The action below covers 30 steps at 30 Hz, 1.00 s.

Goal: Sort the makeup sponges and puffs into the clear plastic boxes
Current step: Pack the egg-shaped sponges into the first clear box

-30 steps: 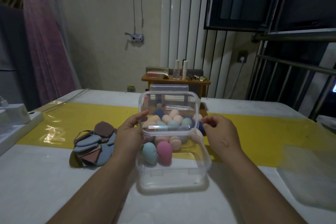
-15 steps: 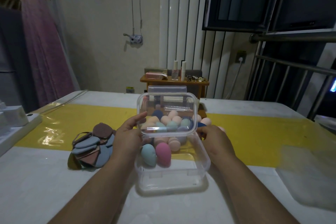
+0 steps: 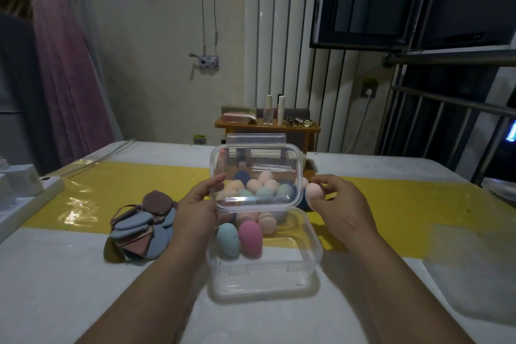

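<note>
The right hand [image 3: 343, 209] has come up from behind the box and now holds a peach egg-shaped sponge [image 3: 314, 191] pinched between thumb and fingertips, just beside the right edge of the lid. The left hand has hardly shifted.

Nearest on the white tabletop [image 3: 55, 288] stands the clear plastic box [image 3: 262, 279], open. At its far left a teal sponge [image 3: 228, 240] and a pink sponge [image 3: 250, 239] stand upright, touching each other. Behind them are a few peach sponges [image 3: 268, 222] against the far wall of the box.

The left hand [image 3: 199, 209] grips the left edge of the clear lid [image 3: 279, 159], thumb on the near face, and holds it raised and nearly upright over the far side of the box. To the right a blurred clear plastic piece [image 3: 474, 274] lies flat on the tabletop; I cannot tell whether it is a lid or a box.

Left of the left hand lies a heap of flat puffs [image 3: 142, 229], blue, brown and olive, overlapping. It rests partly on a yellow strip [image 3: 97, 190] that runs across the tabletop. Seen through the lid, a pile of loose sponges [image 3: 259, 187] in peach, teal and dark blue sits on that strip. A white power strip [image 3: 25, 193] lies at the far left edge.

Beyond the tabletop a small wooden table [image 3: 268, 127] carries two bottles and small clutter. A pink dress [image 3: 64, 64] hangs at the left wall.
</note>
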Motion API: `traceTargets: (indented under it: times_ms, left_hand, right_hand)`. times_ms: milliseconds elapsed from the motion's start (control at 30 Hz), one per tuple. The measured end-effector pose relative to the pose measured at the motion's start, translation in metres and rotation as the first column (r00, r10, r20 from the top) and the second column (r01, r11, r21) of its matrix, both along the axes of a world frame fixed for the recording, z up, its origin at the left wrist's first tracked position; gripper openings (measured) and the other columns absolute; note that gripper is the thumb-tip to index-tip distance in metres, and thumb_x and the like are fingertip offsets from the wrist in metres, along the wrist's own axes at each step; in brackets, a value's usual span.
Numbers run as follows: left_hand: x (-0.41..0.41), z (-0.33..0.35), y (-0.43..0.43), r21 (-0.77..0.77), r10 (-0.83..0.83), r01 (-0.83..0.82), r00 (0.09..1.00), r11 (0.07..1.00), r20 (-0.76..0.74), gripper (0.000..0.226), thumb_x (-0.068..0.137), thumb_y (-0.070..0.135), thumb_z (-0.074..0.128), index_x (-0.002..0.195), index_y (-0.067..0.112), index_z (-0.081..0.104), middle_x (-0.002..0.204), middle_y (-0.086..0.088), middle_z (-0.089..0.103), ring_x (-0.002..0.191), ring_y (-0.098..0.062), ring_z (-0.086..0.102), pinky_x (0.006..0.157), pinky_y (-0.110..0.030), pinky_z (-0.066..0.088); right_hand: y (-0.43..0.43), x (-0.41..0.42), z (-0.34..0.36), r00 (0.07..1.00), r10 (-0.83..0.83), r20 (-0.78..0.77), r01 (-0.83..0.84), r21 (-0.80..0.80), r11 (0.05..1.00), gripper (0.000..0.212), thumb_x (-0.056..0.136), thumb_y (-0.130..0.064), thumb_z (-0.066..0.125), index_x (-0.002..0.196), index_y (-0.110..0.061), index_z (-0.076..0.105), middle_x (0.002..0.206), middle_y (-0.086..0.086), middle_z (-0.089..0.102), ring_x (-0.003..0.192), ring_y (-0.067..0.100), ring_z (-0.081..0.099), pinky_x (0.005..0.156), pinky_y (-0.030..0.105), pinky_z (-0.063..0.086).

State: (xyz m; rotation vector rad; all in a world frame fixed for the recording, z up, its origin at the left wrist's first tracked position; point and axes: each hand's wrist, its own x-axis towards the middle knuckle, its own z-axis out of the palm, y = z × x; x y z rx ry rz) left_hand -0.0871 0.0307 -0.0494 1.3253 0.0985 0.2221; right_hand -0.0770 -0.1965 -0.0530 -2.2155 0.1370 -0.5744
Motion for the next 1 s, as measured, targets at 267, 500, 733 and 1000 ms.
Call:
traceTargets:
  times_ms: [267, 500, 733, 1000]
  left_hand:
    - [-0.002, 0.003, -0.001, -0.019, 0.005, -0.005, 1.0, 1.0, 0.004, 0.059, 0.08, -0.025, 0.047, 0.102, 0.025, 0.07, 0.104, 0.007, 0.064, 0.08, -0.009, 0.061, 0.05, -0.019, 0.053]
    - [0.0, 0.003, -0.001, -0.018, 0.011, -0.011, 1.0, 1.0, -0.005, 0.058, 0.081, -0.024, 0.045, 0.105, 0.024, 0.07, 0.098, 0.01, 0.064, 0.079, -0.008, 0.062, 0.048, -0.017, 0.051]
    - [0.0, 0.001, -0.001, 0.001, 0.01, -0.01, 1.0, 1.0, 0.004, 0.057, 0.081, -0.024, 0.049, 0.103, 0.025, 0.069, 0.098, 0.01, 0.064, 0.077, -0.005, 0.061, 0.051, -0.018, 0.053]
    - [-0.002, 0.002, -0.001, 0.019, 0.011, -0.011, 1.0, 1.0, 0.008, 0.058, 0.08, -0.022, 0.051, 0.099, 0.03, 0.07, 0.106, 0.007, 0.063, 0.085, -0.007, 0.061, 0.058, -0.022, 0.057]
  right_hand:
    - [0.024, -0.017, 0.014, 0.976, 0.155, 0.153, -0.157, -0.002, 0.988, 0.022, 0.08, -0.018, 0.071, 0.088, -0.034, 0.058, 0.1, -0.008, 0.058, 0.087, 0.015, 0.063, 0.066, 0.033, 0.053]
    - [0.031, -0.023, 0.016, 0.975, 0.22, -0.028, -0.222, -0.162, 0.961, 0.019, 0.074, -0.026, 0.069, 0.085, -0.035, 0.056, 0.088, -0.015, 0.064, 0.08, 0.011, 0.06, 0.069, 0.034, 0.052]
    - [0.038, -0.025, 0.015, 0.95, 0.179, -0.257, -0.271, -0.387, 0.881, 0.015, 0.083, -0.034, 0.065, 0.097, -0.036, 0.071, 0.106, -0.012, 0.068, 0.101, 0.012, 0.059, 0.087, 0.029, 0.051]
    - [0.042, -0.025, 0.011, 0.935, 0.181, -0.306, -0.304, -0.422, 0.854, 0.011, 0.082, -0.037, 0.064, 0.093, -0.032, 0.064, 0.101, -0.009, 0.067, 0.094, 0.014, 0.059, 0.083, 0.032, 0.054]
